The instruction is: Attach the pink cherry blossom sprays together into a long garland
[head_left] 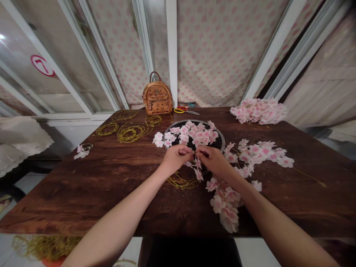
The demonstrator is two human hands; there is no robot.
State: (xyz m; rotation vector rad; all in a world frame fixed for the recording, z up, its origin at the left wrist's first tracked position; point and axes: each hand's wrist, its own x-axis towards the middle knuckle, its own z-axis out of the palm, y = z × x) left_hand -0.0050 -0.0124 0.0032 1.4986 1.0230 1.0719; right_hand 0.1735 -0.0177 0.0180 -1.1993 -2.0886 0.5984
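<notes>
My left hand (175,157) and my right hand (213,160) meet at the middle of a dark wooden table (97,185), fingers pinched together on a thin yellow-green wire strung with pink and white paper flowers (198,171). The flower string (226,202) trails down under my right forearm toward the table's near edge. Just beyond my hands stands a round dark tray (219,142) heaped with loose pink flowers (194,135). A coil of the wire (182,182) lies under my left wrist.
More flower strands (261,152) lie at the right, a flower heap (258,110) at the far right corner. Wire coils (132,131) sit at the far left. A tan backpack (157,98) and scissors (185,110) stand at the far edge, by a curtained window.
</notes>
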